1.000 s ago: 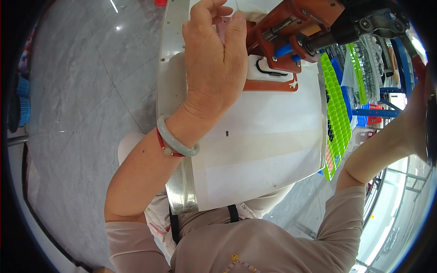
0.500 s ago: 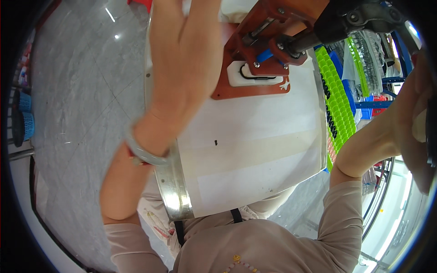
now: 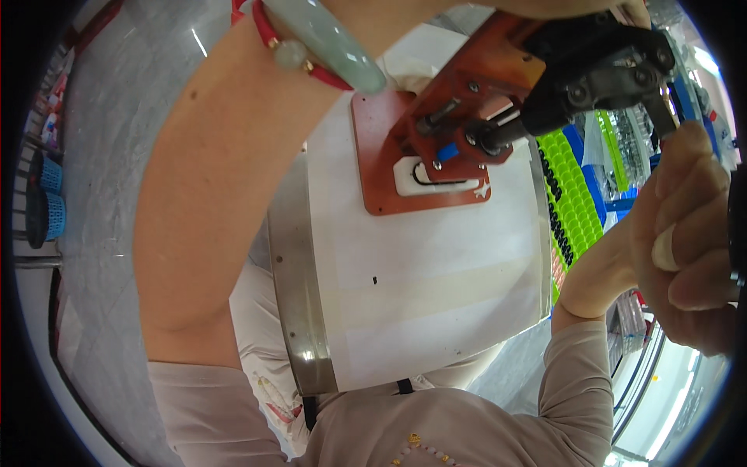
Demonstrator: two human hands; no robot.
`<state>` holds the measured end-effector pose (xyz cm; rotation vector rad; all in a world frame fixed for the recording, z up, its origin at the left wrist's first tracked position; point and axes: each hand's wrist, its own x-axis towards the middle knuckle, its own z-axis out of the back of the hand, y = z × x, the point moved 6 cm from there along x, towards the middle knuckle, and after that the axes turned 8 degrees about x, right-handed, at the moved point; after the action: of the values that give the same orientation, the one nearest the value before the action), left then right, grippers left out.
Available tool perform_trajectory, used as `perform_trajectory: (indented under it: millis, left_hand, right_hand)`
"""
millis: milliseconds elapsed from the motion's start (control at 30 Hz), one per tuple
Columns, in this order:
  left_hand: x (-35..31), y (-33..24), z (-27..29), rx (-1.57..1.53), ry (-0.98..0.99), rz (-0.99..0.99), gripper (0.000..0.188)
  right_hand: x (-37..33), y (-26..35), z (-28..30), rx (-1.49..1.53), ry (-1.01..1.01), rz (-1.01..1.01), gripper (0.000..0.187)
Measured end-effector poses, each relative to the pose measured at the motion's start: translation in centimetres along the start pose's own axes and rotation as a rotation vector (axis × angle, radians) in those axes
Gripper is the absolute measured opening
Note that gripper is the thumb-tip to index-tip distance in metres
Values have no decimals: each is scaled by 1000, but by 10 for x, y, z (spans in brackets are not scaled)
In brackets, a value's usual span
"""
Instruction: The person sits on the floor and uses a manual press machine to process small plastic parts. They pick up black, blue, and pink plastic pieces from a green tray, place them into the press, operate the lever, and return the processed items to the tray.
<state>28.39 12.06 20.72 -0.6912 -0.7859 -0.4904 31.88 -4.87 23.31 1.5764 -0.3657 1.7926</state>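
Observation:
A hand press [image 3: 498, 58] with a red-brown frame and a black toggle linkage [image 3: 595, 93] stands on the white-covered work table [image 3: 436, 249]. Its plunger block sits over a white insert [image 3: 406, 185] with a thin black curved line on it, partly hidden by the block. My right hand [image 3: 689, 241], a ring on one finger, is closed round the press lever [image 3: 668, 117] at the right; the hand hides the grip. My left arm reaches up and across the far edge, and my left hand [image 3: 537, 6] lies over the top of the press, its fingers mostly out of view.
A lime-green compartment tray [image 3: 574, 191] holding rows of small black parts stands right of the table. Beyond it are clear plastic packs [image 3: 626, 152] and blue bins. A tiny black piece [image 3: 374, 280] lies on the table paper. Blue baskets [image 3: 53, 214] stand far left.
My left hand has gone from left of the press up and rightward over its top. The press now shows lower in the picture. My right hand stays at the lever.

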Motion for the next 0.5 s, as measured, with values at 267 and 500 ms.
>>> perform_trajectory:
  millis: [267,500]
  left_hand:
    - [3,27,-3,-184,63,-124,100]
    - [5,19,-1,-342,109,0,102]
  right_hand:
    - [-16,-16,-12,-88,-10,-64,48]
    - [0,-42,-10,-157,-11,-224,49]
